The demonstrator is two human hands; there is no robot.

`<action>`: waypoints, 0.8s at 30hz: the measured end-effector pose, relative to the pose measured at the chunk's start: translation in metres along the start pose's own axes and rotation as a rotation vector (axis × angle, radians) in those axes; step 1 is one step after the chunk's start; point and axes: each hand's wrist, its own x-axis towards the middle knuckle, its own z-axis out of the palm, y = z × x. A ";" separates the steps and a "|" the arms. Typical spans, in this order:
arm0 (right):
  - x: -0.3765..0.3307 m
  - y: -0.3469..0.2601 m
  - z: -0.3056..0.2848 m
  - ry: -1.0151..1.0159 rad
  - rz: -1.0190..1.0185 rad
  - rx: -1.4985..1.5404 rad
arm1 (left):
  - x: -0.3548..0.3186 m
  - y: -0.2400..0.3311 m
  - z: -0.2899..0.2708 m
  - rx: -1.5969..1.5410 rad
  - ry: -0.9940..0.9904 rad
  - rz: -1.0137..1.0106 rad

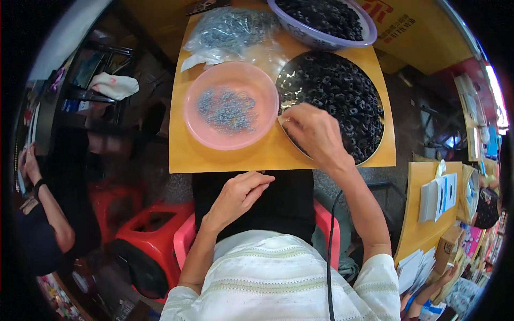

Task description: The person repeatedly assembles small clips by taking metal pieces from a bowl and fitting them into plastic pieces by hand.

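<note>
pink bowl [215,139] of grey-blue strands [227,109] on the worktop [241,162]; left hand [238,195] by its near edge, fingers loosely curled, cannot tell if holding; right hand [316,134] arched at the tray [287,88], fingers narrow, grip hidden; black pieces [348,101] on the tray

Bare desk [214,159] to the near left of the right grip [315,134], pink basin [230,140] blocking its left, black pieces [348,107] spread to its right, purple basin [308,36] standing farther ahead, desk edge just ahead of the left grip [239,195]
</note>
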 end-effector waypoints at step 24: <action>0.063 0.055 0.009 0.080 0.123 -0.420 | 0.023 0.015 -0.009 -0.113 0.039 -0.050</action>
